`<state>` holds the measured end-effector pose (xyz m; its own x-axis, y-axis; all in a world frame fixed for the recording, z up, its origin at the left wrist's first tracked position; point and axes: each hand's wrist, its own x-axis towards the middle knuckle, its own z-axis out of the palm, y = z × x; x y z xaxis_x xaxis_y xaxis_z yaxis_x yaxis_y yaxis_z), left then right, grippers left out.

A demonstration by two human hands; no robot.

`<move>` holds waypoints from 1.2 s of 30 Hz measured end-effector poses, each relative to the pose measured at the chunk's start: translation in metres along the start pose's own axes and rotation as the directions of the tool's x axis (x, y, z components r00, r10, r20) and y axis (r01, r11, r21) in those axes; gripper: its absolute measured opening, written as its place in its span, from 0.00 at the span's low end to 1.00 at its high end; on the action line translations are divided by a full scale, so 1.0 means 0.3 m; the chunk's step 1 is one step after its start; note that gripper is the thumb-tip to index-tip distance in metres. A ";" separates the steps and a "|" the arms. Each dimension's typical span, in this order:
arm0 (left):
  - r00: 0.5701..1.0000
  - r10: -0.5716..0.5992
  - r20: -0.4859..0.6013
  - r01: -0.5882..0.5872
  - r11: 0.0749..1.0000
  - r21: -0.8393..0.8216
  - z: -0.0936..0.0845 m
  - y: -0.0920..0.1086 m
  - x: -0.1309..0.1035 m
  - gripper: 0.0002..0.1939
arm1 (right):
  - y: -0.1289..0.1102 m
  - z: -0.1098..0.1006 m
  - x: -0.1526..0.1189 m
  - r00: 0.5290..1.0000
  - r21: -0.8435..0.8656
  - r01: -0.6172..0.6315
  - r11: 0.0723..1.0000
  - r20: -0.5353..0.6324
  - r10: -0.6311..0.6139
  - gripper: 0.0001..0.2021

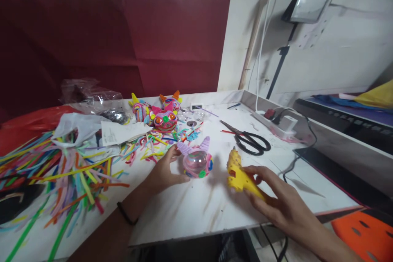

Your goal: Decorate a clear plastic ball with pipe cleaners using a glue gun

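My left hand grips the left side of a clear round ball with two lilac fuzzy ears and coiled pipe-cleaner decoration around it. Thumb and fingers wrap its edge, just above the white table. In my right hand is a yellow hot glue gun, held by its handle with the nozzle pointing up and away from me. The gun and the ball are apart, with a gap of table between them. Beyond the gun lies a pair of black-handled scissors.
Loose pipe cleaners heap up at the left. Several finished animal-faced balls stand at the back among coloured scraps. A power strip with a white charger runs along the right edge, and a dark flat slab lies nearer me.
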<state>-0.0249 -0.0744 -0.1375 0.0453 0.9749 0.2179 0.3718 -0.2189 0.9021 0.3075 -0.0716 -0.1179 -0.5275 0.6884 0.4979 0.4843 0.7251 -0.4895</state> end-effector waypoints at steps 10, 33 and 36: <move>0.998 0.043 0.045 -0.041 0.998 -0.051 0.016 -0.041 0.012 0.51 | -0.044 0.035 0.016 0.999 0.319 -0.047 0.946 -0.006 0.052 0.17; 0.997 -0.051 0.057 0.063 0.967 -0.247 0.047 -0.006 0.021 0.60 | 0.100 -0.001 0.069 0.986 0.011 -0.046 0.999 0.162 0.044 0.16; 0.997 -0.072 0.036 0.078 0.968 -0.240 0.047 -0.002 0.022 0.64 | 0.120 0.018 0.088 0.978 -0.082 -0.046 0.996 0.200 0.062 0.18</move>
<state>-0.0118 -0.0671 -0.1418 0.0518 0.9889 0.1390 0.1411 -0.1451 0.9793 0.3073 -0.0273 -0.1262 -0.6252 0.7147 0.3134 0.5637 0.6913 -0.4520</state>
